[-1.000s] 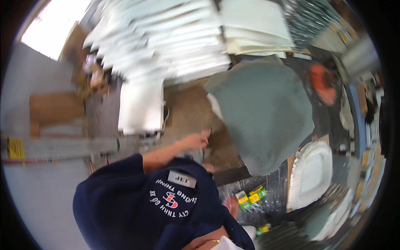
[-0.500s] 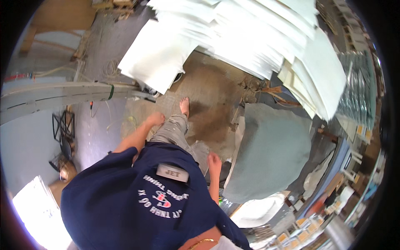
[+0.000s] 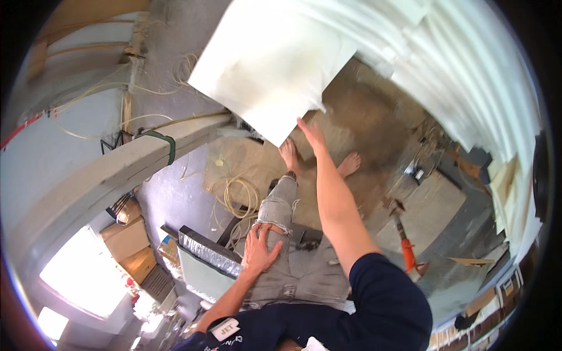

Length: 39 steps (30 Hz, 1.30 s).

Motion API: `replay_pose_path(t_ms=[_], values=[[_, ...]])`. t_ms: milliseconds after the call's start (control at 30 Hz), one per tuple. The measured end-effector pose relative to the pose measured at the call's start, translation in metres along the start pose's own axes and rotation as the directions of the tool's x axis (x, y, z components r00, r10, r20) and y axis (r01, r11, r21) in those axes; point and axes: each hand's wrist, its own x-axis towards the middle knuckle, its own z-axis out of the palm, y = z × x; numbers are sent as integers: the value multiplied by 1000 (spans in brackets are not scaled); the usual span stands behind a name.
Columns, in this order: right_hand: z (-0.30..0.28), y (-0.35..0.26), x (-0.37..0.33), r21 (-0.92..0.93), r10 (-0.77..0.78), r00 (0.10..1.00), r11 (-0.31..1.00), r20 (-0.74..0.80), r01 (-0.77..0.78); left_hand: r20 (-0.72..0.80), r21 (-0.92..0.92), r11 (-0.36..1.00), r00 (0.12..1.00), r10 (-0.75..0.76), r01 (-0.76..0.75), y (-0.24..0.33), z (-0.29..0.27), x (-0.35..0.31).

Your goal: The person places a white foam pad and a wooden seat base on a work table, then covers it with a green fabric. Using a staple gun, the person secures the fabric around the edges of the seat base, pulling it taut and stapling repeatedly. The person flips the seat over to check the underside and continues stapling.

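My right hand (image 3: 313, 137) reaches forward at the end of a stretched arm, with its fingers extended and nothing visible in them. Just beyond it is the lower edge of a large white sheet (image 3: 263, 76), which juts out from a pile of similar sheets (image 3: 456, 64). Whether the fingertips touch that sheet I cannot tell. Lower down, my left hand (image 3: 260, 251) lies spread on my leg in torn grey trousers (image 3: 278, 205), near a hole in the cloth.
A long pale beam (image 3: 199, 131) with a green strap crosses the left side. Coiled pale hose (image 3: 240, 196) lies on the floor by my leg. To the right is a hammer (image 3: 404, 240) with an orange grip. A silvery wrapped panel (image 3: 208, 251) stands at lower left.
The view has turned, and the white sheet appears closer. My right hand has gone from beside my thigh to stretched out by the sheet. My left hand now lies flat on my leg.
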Motion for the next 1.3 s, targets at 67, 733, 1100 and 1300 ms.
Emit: replay_pose_path(t_ms=[67,733,1100,1300], values=[[33,-23,15,139,91,995,986,47,-97,73,-52,988,987,-140,144,-17,14,-6],[101,-242,-119,127,-158,958,973,-240,193,-367,-228,963,929,53,-145,-88,-60,94],[11,-299,-376,473,-218,970,847,-105,242,-652,141,771,528,544,-621,-22,-265,54],[-65,-307,-462,521,-238,957,803,-165,290,-711,130,627,368,599,-768,24,-272,73]])
